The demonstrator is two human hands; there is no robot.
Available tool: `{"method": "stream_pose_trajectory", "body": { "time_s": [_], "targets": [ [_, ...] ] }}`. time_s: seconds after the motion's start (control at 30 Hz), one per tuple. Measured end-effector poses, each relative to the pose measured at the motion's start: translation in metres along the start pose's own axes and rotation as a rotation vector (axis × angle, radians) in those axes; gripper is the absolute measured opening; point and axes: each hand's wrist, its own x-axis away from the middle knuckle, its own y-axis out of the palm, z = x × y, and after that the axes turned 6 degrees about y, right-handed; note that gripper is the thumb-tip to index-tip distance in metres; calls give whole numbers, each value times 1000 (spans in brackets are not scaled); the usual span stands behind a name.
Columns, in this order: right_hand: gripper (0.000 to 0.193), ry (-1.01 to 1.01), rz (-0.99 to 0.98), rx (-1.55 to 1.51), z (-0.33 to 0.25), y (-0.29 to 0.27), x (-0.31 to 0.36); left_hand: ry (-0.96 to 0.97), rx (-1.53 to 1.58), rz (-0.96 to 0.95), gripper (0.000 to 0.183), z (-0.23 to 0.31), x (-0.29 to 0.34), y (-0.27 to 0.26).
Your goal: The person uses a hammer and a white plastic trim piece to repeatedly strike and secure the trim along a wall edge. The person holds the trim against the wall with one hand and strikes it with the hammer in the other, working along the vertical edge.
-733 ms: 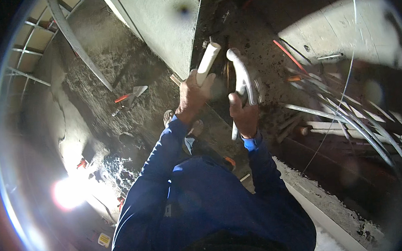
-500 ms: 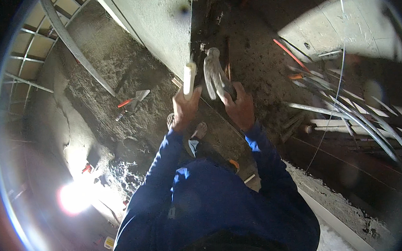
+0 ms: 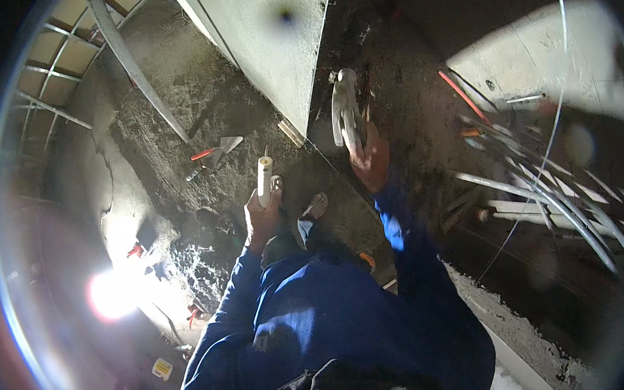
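Note:
My left hand [image 3: 260, 222] is closed round a cream-coloured tube-shaped handle [image 3: 265, 182], upright, with a thin tip at its top; I cannot make out the tool's exact kind. My right hand [image 3: 371, 162] grips a grey, dust-covered hammer [image 3: 346, 105], its head pointing away from me. The hammer is beside the corner of a pale wall [image 3: 287, 62], over dark rough ground. The two tools are apart. Between the hands and my body, my feet [image 3: 317, 205] show on the floor.
A red-handled trowel [image 3: 219, 153] lies at the left, near a long curved grey pipe [image 3: 136, 73]. Several pale pipes [image 3: 544, 190] and a red stick [image 3: 464, 96] are at the right. A bright lamp [image 3: 116, 296] glares at the lower left. A thin wire [image 3: 552, 136] crosses the right side.
My left hand has drawn back toward my body and left with the cream handle, away from the wall corner. The hammer in my right hand stays forward. The view has shifted slightly.

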Motion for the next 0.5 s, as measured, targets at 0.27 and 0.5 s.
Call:
{"method": "stream_pose_trajectory", "body": {
  "time_s": [0.27,0.5],
  "targets": [
    [39,42,-73,57,2,5,-28,8,24,-55,24,-1,-10,5],
    [35,347,5,-248,56,30,63,27,-7,-122,31,5,-7,6]
  ]
}}
